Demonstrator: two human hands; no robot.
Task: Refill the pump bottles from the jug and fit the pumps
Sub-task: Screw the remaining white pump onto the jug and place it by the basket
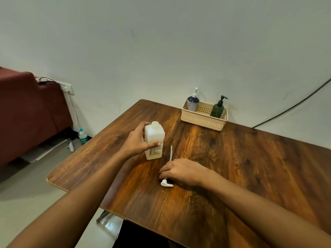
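Note:
A white square bottle point(155, 135) with an open neck and no pump stands upright on the wooden table point(241, 158). My left hand point(138, 140) grips it from the left, thumb across its label. A white pump point(166, 183) lies flat on the table to the right of the bottle, its thin dip tube point(171, 153) pointing away from me. My right hand point(180, 171) lies over the pump's collar with fingers curled round it. The pump's head sticks out below the fingers.
A beige perforated basket point(202, 120) at the table's far edge holds a dark blue pump bottle point(192, 102) and a dark green pump bottle point(217, 109). A maroon sofa point(26, 113) stands at the left; a small water bottle point(82, 136) is on the floor. No jug is visible.

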